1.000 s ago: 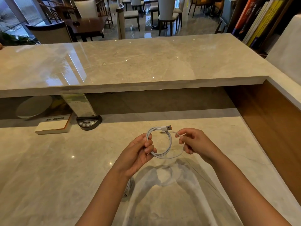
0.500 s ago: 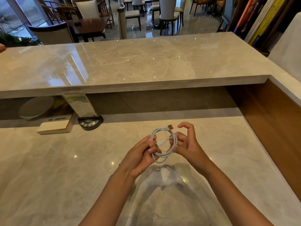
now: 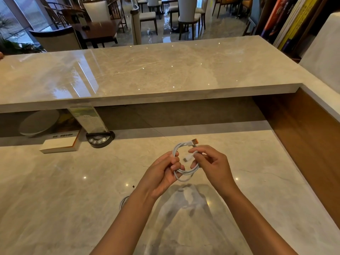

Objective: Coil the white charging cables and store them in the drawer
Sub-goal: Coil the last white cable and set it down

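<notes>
A white charging cable point(image 3: 185, 173) hangs in a small coil between my two hands, above the lower marble counter point(image 3: 55, 190). My left hand point(image 3: 161, 173) pinches the coil's left side. My right hand point(image 3: 213, 165) holds the small white plug end across the loop. The orange-tipped USB plug point(image 3: 194, 141) sticks out at the coil's top. A second white cable point(image 3: 123, 201) lies on the counter, mostly hidden under my left forearm. No drawer is in view.
A raised marble ledge point(image 3: 147, 70) runs across the back. Under it sit a white book point(image 3: 58, 144), a round grey dish point(image 3: 38, 122) and a black base with buttons point(image 3: 100, 139) holding a clear sign. A wooden panel point(image 3: 303, 135) closes the right side.
The wide loop has been drawn into a tighter coil. My right hand moved in towards my left and now grips the small plug end across the loop.
</notes>
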A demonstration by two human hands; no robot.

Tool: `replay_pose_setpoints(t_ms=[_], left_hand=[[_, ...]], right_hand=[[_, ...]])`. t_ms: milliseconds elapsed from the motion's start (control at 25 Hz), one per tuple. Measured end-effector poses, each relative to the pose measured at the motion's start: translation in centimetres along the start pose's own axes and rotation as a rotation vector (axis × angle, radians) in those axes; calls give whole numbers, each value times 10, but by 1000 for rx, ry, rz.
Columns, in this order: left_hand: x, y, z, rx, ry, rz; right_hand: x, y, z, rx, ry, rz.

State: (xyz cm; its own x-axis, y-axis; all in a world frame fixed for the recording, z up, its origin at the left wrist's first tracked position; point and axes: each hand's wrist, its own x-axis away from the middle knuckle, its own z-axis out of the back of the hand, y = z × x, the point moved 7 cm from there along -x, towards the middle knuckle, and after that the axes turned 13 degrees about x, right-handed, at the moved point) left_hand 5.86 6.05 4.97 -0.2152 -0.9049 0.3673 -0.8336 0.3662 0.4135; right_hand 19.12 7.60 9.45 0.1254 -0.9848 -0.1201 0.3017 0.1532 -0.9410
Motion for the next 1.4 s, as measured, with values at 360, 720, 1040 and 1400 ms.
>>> replay_pose_setpoints(t_ms=[360, 720, 1040, 1400], left_hand=[[-2, 4, -3, -115, 7, -45], [9, 15, -18, -540, -157, 70], [10, 16, -16, -681, -121, 58], [4, 27, -9, -644, -6, -62]], right_hand=[[3, 20, 53, 36, 489, -243], [-32, 16, 34, 504, -396, -278], [-35, -5, 0, 463, -701, -29], [-35, -9, -22, 358, -713, -48]])
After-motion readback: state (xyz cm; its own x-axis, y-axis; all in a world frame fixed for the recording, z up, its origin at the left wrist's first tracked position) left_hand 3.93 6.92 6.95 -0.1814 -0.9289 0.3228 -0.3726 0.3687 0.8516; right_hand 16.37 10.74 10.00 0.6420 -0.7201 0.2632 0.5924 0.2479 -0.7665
